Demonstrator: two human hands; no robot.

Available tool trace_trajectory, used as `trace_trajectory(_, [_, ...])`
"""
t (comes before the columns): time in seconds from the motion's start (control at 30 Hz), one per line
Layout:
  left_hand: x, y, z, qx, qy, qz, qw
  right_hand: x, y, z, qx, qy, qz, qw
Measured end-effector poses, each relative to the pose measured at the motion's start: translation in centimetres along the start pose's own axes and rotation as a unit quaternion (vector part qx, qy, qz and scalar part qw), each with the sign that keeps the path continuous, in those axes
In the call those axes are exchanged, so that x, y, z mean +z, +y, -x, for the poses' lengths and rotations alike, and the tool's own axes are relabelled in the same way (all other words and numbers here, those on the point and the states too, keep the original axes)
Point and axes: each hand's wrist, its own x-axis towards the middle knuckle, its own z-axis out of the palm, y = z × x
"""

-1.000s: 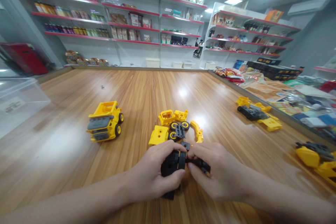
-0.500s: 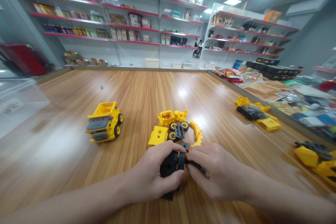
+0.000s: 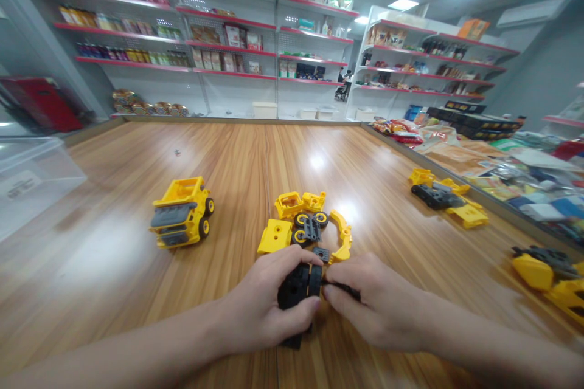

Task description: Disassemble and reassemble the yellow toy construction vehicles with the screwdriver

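My left hand is closed around a black toy vehicle part with a wheel-like piece at its right side, low over the table. Against that side, my right hand pinches a thin black tool, possibly a screwdriver; its tip is hidden. Just beyond my fingers lie a small grey block, a curved yellow arm piece and a flat yellow plate. A grey chassis with black-and-yellow wheels rests behind, beside yellow body pieces.
On the wooden table, a yellow toy dump truck stands left. Yellow-and-black toy vehicles lie right, another nearer. A clear plastic bin sits at the left edge. Packaged goods lie past the right rim.
My right hand has shifted and turned slightly, uncovering more of the curved yellow piece. My left hand and the black part stay almost still.
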Motion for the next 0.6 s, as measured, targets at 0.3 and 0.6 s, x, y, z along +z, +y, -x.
trace_trajectory(0.3, [0.06,-0.06,0.07,-0.002,-0.004,-0.009,1.0,-0.19,-0.2,-0.47,0.104,-0.046,-0.138,0.984])
trace_trajectory(0.6, [0.21,-0.33,0.12,0.005,0.001,-0.008,1.0,-0.3,-0.03,-0.59,0.136,-0.073,-0.179,0.972])
